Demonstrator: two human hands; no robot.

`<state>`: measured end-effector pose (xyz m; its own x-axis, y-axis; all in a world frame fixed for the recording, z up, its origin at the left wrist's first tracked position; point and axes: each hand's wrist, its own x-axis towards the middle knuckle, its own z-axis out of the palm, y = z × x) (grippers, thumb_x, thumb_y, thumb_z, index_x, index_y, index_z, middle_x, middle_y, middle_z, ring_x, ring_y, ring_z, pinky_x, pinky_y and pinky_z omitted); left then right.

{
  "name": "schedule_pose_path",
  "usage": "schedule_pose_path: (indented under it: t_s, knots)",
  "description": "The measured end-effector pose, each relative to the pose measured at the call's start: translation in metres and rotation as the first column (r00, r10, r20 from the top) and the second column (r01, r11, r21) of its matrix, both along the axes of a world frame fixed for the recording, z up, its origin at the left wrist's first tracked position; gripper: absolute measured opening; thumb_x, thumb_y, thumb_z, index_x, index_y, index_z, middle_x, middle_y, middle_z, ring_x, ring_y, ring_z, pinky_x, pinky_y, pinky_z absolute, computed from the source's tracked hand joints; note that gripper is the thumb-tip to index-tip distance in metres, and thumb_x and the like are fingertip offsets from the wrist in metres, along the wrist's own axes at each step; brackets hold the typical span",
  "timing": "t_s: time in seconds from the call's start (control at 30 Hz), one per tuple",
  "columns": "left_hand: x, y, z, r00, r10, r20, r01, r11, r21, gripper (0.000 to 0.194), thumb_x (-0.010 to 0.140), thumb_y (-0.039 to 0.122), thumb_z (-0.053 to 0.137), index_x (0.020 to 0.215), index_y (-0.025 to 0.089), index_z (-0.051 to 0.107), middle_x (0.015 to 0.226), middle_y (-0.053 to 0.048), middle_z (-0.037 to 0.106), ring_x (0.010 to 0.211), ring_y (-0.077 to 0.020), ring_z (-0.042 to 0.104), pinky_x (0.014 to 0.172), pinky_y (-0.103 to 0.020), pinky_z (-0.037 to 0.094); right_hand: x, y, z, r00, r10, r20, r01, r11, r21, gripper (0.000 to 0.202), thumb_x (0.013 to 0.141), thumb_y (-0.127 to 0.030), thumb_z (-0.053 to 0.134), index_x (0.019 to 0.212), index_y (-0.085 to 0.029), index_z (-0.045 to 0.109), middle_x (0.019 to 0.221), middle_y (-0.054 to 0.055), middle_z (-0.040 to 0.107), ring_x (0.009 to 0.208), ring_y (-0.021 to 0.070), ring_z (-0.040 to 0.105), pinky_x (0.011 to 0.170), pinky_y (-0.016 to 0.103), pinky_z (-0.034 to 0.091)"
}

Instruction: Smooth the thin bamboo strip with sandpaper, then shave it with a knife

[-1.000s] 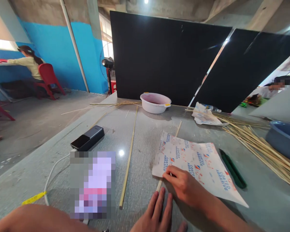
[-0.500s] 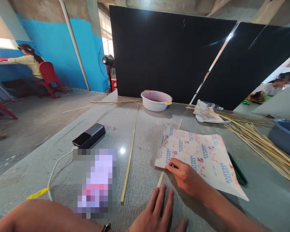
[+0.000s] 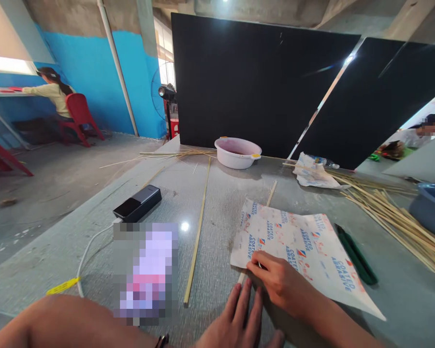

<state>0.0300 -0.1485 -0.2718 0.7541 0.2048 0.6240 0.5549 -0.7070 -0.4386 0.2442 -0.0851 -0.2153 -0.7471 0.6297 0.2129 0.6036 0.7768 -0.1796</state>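
A sheet of sandpaper (image 3: 304, 246), its printed backing up, lies across a thin bamboo strip (image 3: 272, 192). My right hand (image 3: 275, 275) is closed on the sheet's near left edge, pinching it over the strip. Just nearer to me, my left hand (image 3: 235, 311) rests with fingers stretched out, the fingertips on the strip's near end. Most of the strip is hidden under the sheet and my hands. Another bamboo strip (image 3: 197, 237) lies lengthwise to the left. A dark green tool (image 3: 357, 256), perhaps a cutter, lies partly beneath the sheet's right edge.
At left are a black power bank (image 3: 137, 203) with a white cable (image 3: 85, 256) and a blurred phone (image 3: 152, 270). Toward the back stands a white basin (image 3: 238, 157). Many bamboo strips (image 3: 387, 212) and a blue-grey basin (image 3: 433, 208) occupy the right. A person (image 3: 60, 94) sits far left.
My right hand has slid the sandpaper a little toward me along the strip, nearer my left fingers. More of the green tool shows. The whole view has shifted slightly.
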Motion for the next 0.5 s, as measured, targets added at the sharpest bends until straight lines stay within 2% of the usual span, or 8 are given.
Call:
schedule_pose_path:
  t_s: [0.07, 0.2, 0.27, 0.37, 0.5]
  knots:
    - [0.0, -0.001, -0.005, 1.0, 0.003, -0.031, -0.003, 1.0, -0.014, 0.057, 0.112, 0.037, 0.055, 0.165, 0.02, 0.045, 0.123, -0.009, 0.082, 0.111, -0.0277, 0.08, 0.097, -0.042, 0.06, -0.002, -0.007, 0.003, 1.0, 0.002, 0.015, -0.002, 1.0, -0.014, 0.036, 0.081, 0.008, 0.051, 0.103, -0.017, 0.066, 0.1, 0.008, 0.066, 0.082, 0.0208, 0.064, 0.071, 0.03, 0.053]
    - [-0.001, -0.002, -0.013, 0.983, 0.02, -0.183, -0.042, 0.992, -0.122, 0.055, 0.113, 0.039, 0.051, 0.16, 0.01, 0.051, 0.142, -0.019, 0.073, 0.122, -0.031, 0.076, 0.102, -0.042, 0.058, -0.003, -0.012, 0.005, 0.999, 0.002, 0.035, -0.001, 1.0, -0.016, 0.035, 0.081, 0.007, 0.051, 0.101, -0.017, 0.067, 0.1, 0.009, 0.068, 0.084, 0.0225, 0.066, 0.07, 0.032, 0.054]
    - [-0.001, -0.001, -0.01, 0.984, -0.01, -0.175, -0.007, 0.996, -0.094, 0.057, 0.112, 0.035, 0.054, 0.164, 0.015, 0.045, 0.135, -0.017, 0.076, 0.118, -0.0306, 0.077, 0.102, -0.043, 0.058, -0.001, -0.009, 0.003, 1.0, -0.01, 0.014, 0.011, 0.999, -0.04, 0.035, 0.083, 0.007, 0.051, 0.103, -0.017, 0.067, 0.101, 0.008, 0.068, 0.085, 0.0223, 0.066, 0.072, 0.032, 0.055]
    - [0.0, -0.001, -0.001, 0.997, -0.001, -0.073, -0.001, 1.0, -0.027, 0.059, 0.112, 0.032, 0.054, 0.169, 0.023, 0.038, 0.123, -0.01, 0.082, 0.111, -0.0271, 0.08, 0.098, -0.042, 0.058, 0.004, -0.001, -0.001, 0.998, -0.061, -0.03, 0.06, 0.997, -0.042, 0.039, 0.083, 0.009, 0.048, 0.104, -0.017, 0.067, 0.1, 0.007, 0.066, 0.086, 0.0216, 0.066, 0.073, 0.031, 0.056]
    - [-0.003, -0.002, 0.005, 0.993, 0.032, -0.116, -0.035, 0.999, -0.024, 0.05, 0.114, 0.035, 0.05, 0.162, 0.023, 0.048, 0.133, -0.01, 0.079, 0.115, -0.0247, 0.079, 0.097, -0.039, 0.058, 0.007, 0.003, -0.007, 0.995, -0.091, -0.035, 0.091, 0.996, 0.016, 0.046, 0.078, 0.01, 0.043, 0.108, -0.016, 0.067, 0.101, 0.008, 0.065, 0.087, 0.022, 0.066, 0.075, 0.032, 0.058]
